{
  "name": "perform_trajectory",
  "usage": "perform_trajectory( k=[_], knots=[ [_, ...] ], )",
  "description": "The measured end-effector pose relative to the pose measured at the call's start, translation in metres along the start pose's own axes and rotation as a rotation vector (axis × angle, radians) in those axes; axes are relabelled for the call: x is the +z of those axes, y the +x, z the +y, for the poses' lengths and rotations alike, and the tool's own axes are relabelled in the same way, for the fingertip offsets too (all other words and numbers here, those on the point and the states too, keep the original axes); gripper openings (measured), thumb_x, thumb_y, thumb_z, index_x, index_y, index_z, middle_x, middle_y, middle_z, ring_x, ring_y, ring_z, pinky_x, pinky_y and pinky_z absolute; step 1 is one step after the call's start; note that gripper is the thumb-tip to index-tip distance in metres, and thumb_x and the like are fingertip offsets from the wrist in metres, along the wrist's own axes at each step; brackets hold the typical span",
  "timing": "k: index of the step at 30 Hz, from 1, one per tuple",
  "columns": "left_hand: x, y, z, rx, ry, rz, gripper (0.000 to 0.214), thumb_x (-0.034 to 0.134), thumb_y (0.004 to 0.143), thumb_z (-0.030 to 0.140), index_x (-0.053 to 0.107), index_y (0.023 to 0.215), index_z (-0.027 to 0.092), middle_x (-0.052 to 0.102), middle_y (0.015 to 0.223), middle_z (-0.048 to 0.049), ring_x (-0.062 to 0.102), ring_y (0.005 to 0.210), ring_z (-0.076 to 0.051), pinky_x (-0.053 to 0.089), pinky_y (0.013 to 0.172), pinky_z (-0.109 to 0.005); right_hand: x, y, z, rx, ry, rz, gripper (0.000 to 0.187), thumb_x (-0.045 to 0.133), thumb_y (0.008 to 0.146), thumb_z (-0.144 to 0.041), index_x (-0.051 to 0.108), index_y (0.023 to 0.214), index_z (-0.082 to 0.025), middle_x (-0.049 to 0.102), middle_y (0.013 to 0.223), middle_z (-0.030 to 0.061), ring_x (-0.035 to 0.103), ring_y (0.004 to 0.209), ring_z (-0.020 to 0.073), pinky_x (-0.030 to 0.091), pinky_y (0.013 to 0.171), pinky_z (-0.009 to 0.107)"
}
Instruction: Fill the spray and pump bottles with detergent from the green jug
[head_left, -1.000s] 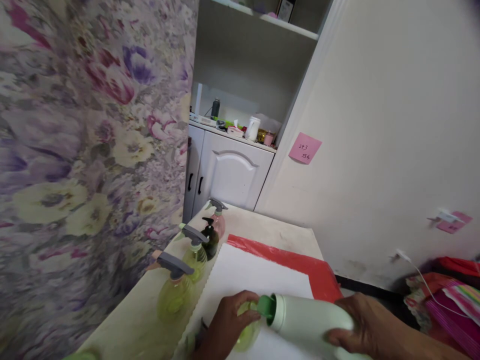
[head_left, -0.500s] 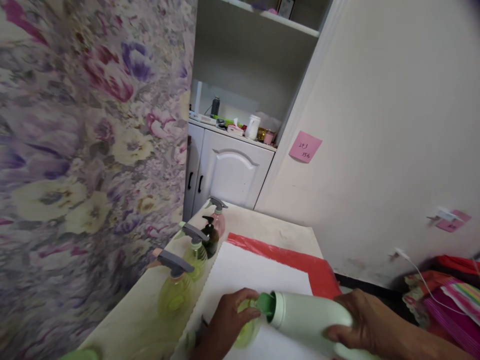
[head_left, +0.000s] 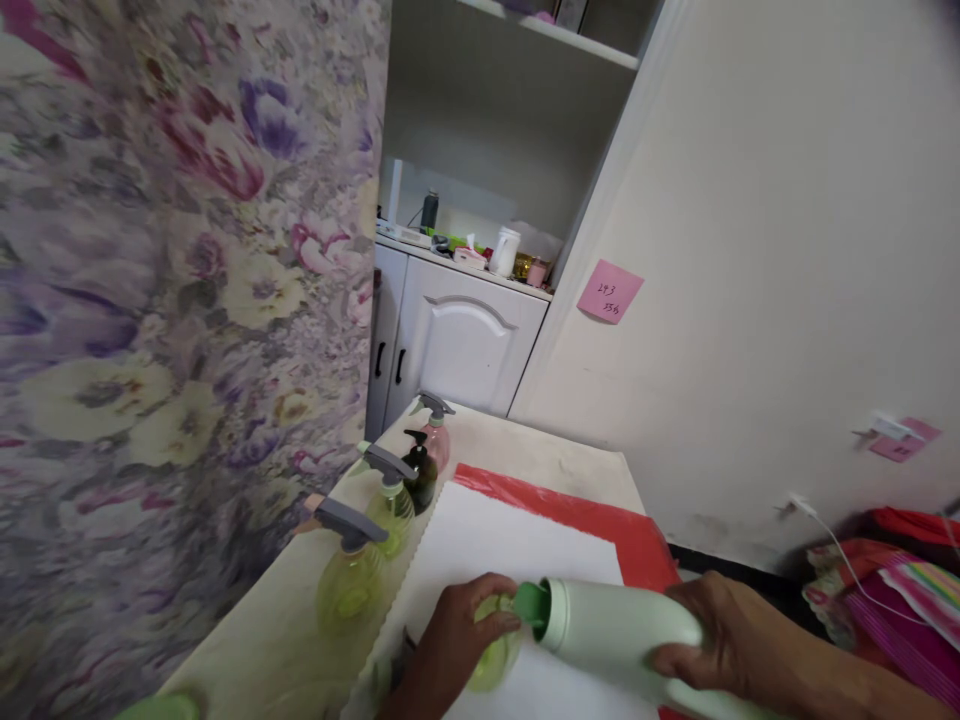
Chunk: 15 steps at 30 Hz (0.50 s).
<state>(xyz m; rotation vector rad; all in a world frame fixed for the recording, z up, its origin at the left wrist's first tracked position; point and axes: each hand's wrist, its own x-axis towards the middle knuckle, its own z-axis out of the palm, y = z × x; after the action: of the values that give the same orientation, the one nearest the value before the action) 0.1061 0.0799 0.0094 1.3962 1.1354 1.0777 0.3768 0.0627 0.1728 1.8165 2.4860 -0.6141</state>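
Observation:
My right hand [head_left: 720,640] is wrapped round a pale green bottle [head_left: 607,622], which lies tipped nearly level with its open mouth to the left. A darker green piece [head_left: 531,605] shows at that mouth; whether it is a funnel, a spout or liquid I cannot tell. My left hand [head_left: 469,635] is closed, thumb and fingers pinched at the top of a clear bottle with yellow-green contents [head_left: 495,655]. This bottle stands on a white sheet [head_left: 517,545], just below the tipped mouth, partly hidden by my fingers.
Along the table's left side stand spray bottles with yellow-green contents [head_left: 349,590] [head_left: 390,510], a dark pump bottle [head_left: 420,475] and a pink spray bottle [head_left: 436,440]. Red plastic [head_left: 570,505] lies under the sheet. A floral curtain [head_left: 187,350] hangs at left; a white cabinet [head_left: 465,345] stands behind.

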Motion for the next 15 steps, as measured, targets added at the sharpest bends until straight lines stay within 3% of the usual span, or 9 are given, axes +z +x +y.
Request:
perform_trajectory(
  k=[3, 15],
  knots=[
    [-0.0001, 0.0010, -0.0016, -0.002, -0.007, -0.011, 0.022, 0.065, 0.070, 0.022, 0.073, 0.091, 0.020, 0.077, 0.091, -0.0002, 0.067, 0.093, -0.024, 0.045, 0.085, -0.028, 0.0000, -0.0002, -0.0008, -0.010, 0.003, -0.009, 0.012, 0.064, 0.071, -0.033, 0.064, 0.067, -0.023, 0.065, 0.065, -0.0013, 0.058, 0.063, 0.0150, 0.032, 0.048, 0.022],
    [-0.0009, 0.0016, -0.0007, 0.004, 0.004, -0.008, 0.022, 0.066, 0.070, 0.024, 0.073, 0.091, 0.022, 0.077, 0.092, 0.0003, 0.067, 0.094, -0.023, 0.045, 0.086, -0.028, 0.0000, 0.0013, 0.0026, 0.005, -0.033, -0.012, 0.015, 0.066, 0.072, -0.037, 0.066, 0.072, -0.021, 0.071, 0.072, -0.0002, 0.061, 0.064, 0.0150, 0.030, 0.049, 0.021]
  ],
)
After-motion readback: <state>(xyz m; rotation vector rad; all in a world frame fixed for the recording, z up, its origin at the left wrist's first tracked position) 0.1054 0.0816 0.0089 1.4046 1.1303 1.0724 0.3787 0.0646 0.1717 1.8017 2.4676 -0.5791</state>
